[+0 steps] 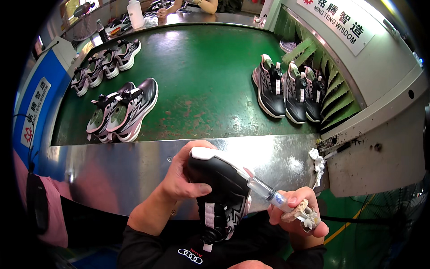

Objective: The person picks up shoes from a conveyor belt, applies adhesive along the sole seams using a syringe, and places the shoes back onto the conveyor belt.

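Note:
My left hand is wrapped round the toe end of a black sneaker with a white sole and a pale pink strap. The shoe is held up in front of my body, its toe pointing away and the sole edge turned to the right. In my right hand is a clear plastic syringe, its tip at the seam between upper and sole. A crumpled, dirty whitish wad sits round the plunger end, among my fingers. Whether anything leaves the tip is too small to tell.
Ahead runs a green conveyor belt behind a steel ledge. Several sneakers stand on its left, and black ones stand by the machine's green flaps. Crumpled tissue lies right. Another person's arm and a white bottle are beyond.

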`<state>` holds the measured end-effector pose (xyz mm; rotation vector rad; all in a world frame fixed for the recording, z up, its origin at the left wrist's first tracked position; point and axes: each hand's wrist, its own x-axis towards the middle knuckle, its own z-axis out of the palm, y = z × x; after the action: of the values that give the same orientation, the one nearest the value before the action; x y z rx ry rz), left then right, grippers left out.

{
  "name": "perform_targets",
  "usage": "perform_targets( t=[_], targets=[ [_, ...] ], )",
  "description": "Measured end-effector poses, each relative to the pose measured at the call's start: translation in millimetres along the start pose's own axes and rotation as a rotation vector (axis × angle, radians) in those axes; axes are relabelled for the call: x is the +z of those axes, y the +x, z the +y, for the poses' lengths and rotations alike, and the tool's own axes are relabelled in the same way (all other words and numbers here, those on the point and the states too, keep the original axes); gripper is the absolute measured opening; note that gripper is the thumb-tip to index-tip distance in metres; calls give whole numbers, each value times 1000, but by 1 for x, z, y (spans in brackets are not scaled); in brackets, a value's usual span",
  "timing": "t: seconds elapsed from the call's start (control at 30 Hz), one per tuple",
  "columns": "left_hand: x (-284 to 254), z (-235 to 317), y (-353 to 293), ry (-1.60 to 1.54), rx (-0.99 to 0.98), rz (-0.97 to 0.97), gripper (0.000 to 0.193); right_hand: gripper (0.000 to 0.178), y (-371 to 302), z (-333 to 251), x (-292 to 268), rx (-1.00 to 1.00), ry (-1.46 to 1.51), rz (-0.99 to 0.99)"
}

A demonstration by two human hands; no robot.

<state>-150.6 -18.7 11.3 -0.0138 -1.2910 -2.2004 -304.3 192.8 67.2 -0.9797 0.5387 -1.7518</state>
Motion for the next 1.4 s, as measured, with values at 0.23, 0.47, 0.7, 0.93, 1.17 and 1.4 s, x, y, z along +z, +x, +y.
perform_targets(
  t=[0.23, 0.47, 0.7, 0.93, 1.17, 1.4],
  targets=[
    [-5, 1, 2, -133, -52, 10, 74, 82, -10, 10, -9, -18, 12, 30],
    [-20, -7, 1, -120, -117, 68, 80, 81, -18, 16, -16, 0, -33, 32],
    [-22, -6, 6, -28, -133, 123, 69, 82, -23, 25, -23, -17, -45, 27],
    [-17, -6, 17, 36, -126, 99, 67, 80, -34, 33, -26, 1, -40, 72],
    [-10, -4, 20, -18, -156, 181, 71, 80, -43, 40, -30, 24, -30, 74],
    [-15, -8, 20, -113, -190, 231, 76, 80, -50, 43, -31, 67, -12, 71]
  ],
)
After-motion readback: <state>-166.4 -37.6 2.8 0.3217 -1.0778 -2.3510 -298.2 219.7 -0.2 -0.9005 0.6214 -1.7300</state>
